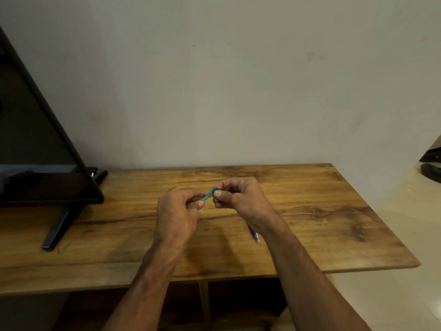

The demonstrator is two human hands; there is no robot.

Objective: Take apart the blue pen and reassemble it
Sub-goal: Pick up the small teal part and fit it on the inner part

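Pinched at centre frame between left hand [177, 211] and right hand [235, 195], both closed on it: blue pen [209, 194], raised above wooden table [322, 211]. Best worked with straight, gentle twisting, keeping parts aligned. Lower right of centre: second pen [254, 235]; far left: monitor [31, 139].

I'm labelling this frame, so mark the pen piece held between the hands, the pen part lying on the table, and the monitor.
pen piece [209, 194], head view, on its teal middle between the hands.
pen part [254, 235], head view, on its blue section beside the right forearm.
monitor [35, 149], head view, on its dark screen.
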